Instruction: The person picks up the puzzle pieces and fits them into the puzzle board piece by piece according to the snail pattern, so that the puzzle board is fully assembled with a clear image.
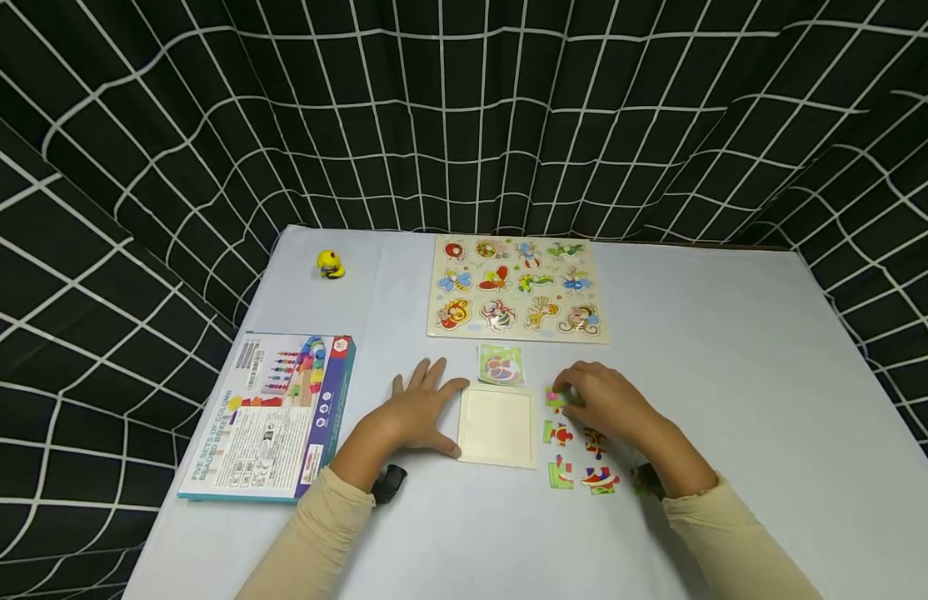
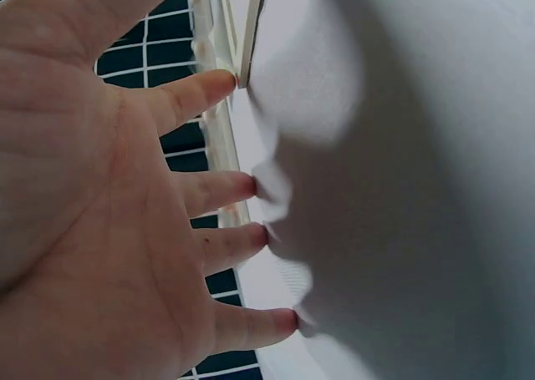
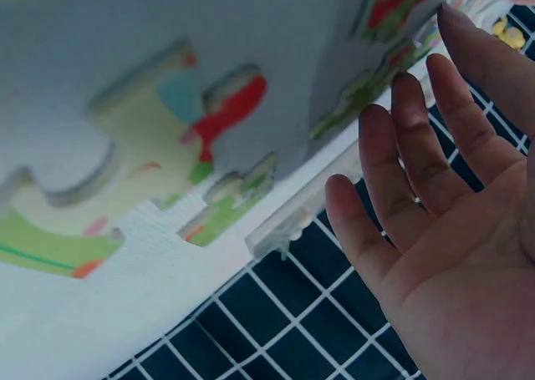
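My left hand (image 1: pixel 419 412) lies spread beside a pale square puzzle tray (image 1: pixel 497 425), thumb and index finger at its left edge. In the left wrist view, the left hand (image 2: pixel 109 205) has its fingers straight, tips on the white tabletop. My right hand (image 1: pixel 610 404) is over several loose puzzle pieces on the right. Its index finger and thumb lie around a green piece with a pink flower (image 1: pixel 554 398); no firm grip shows. In the right wrist view, the right hand (image 3: pixel 451 188) has loosely bent fingers. A red-and-green piece (image 1: pixel 601 479) lies nearby.
A small picture puzzle (image 1: pixel 501 365) lies behind the tray, with a large insect peg board (image 1: pixel 518 287) farther back. A boxed bead set (image 1: pixel 269 417) is on the left. A yellow toy figure (image 1: pixel 330 264) stands at the back left. Black gridded cloth (image 1: pixel 479 108) encloses the table.
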`<state>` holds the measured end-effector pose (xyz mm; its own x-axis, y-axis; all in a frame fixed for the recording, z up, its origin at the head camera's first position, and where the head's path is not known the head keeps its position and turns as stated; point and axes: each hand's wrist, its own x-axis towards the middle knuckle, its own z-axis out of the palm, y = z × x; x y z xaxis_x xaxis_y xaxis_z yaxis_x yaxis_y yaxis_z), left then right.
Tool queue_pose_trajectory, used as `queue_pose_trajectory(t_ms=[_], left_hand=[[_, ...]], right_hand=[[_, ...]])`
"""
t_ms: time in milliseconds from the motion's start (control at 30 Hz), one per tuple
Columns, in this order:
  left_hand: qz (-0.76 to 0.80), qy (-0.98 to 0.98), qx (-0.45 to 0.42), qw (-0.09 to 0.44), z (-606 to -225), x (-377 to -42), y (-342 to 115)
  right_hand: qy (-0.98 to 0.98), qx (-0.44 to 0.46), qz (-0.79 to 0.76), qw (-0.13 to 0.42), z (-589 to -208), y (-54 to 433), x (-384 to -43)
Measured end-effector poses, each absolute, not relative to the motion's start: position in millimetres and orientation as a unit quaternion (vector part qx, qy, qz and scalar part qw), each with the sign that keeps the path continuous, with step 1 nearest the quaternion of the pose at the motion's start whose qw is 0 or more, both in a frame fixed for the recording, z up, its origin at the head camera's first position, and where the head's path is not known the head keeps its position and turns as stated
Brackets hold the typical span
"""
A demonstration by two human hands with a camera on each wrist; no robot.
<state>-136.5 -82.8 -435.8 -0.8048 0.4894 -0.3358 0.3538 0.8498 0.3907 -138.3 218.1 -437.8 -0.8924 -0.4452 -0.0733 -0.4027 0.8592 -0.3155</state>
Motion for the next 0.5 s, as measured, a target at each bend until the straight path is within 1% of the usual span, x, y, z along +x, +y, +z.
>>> queue_pose_trajectory(t_ms=[333,500], left_hand=[[0.153,0.94,0.223,0.208,-442.9,-136.4,-81.9],[0.157,0.94,0.218,0.21,-439.4,-135.9,-80.9]], right_hand=[[0.962,-0.231,-0.135,0.047,-440.8,216.1,-138.5],[0.963,-0.235,-0.128,0.042,-441.1,214.9,-140.2]])
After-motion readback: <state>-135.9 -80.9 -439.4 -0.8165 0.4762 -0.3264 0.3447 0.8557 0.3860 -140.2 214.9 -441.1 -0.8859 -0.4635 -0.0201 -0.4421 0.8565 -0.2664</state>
